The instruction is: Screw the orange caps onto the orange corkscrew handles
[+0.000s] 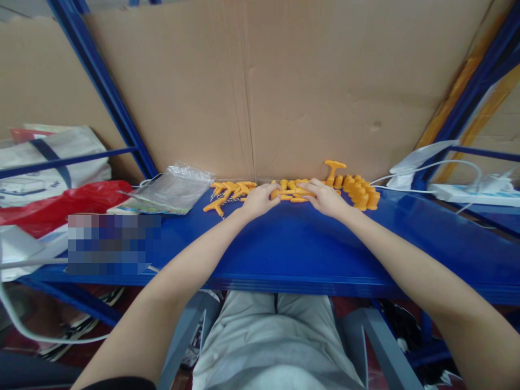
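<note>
Small orange plastic parts (291, 190) lie in a heap at the back of the blue shelf (292, 249), against a cardboard wall. My left hand (258, 199) rests on the left side of the heap, fingers curled on an orange piece. My right hand (325, 198) touches the right side, fingers pinching a flat orange piece. To the left lie orange Y-shaped parts (228, 193) with thin chains. To the right stand several orange cylinder parts (361, 193) and an upright T-shaped part (333, 169).
A clear plastic bag (174, 189) lies at the back left, beside a red bag (65, 205) and a white bag (49, 162). A white power strip (471, 194) with cables sits at the right. Blue rack posts (105, 92) flank the shelf.
</note>
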The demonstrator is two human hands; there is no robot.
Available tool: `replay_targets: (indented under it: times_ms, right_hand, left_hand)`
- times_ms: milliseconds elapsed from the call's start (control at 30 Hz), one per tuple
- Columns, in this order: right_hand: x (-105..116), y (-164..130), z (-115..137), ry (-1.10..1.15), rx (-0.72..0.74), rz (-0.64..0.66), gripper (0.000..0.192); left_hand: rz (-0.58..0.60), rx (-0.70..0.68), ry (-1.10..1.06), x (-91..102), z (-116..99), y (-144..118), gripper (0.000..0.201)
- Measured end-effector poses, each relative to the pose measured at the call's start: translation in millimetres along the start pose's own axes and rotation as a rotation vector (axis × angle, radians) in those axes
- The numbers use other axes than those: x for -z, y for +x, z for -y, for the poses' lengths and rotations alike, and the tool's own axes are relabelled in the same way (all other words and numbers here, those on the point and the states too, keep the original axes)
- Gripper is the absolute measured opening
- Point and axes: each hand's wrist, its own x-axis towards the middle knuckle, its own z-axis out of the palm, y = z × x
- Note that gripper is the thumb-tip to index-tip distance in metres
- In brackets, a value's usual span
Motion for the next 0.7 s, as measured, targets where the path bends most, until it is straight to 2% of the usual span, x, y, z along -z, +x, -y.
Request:
replay_targets:
  times_ms: [267, 467, 567, 700]
  right_hand:
    - [-1.8, -0.2, -6.2, 0.01, 0.079, -0.015, 0.046]
    - [-15.5, 1.1, -16.8, 0.113, 0.159, -0.041, 0.044]
    - [-17.1, 2.5, -17.4, 0.177, 0.152, -0.074, 0.045]
    - [-13.6, 4.6, -17.6, 0.308, 0.101, -0.145, 0.057]
  left_hand:
    - [-0.021, -0.053, -0.073, -3.0, 5.6, 0.7, 0.025]
    - [-0.053, -0.114, 0.09, 1.0, 6.1, -1.1, 0.028]
    - [-0.061, -0.115, 0.106, 3.6, 4.3, -0.7, 0.027]
    - [-0.068, -0.075, 0.101, 5.0, 6.9, 1.5, 0.026]
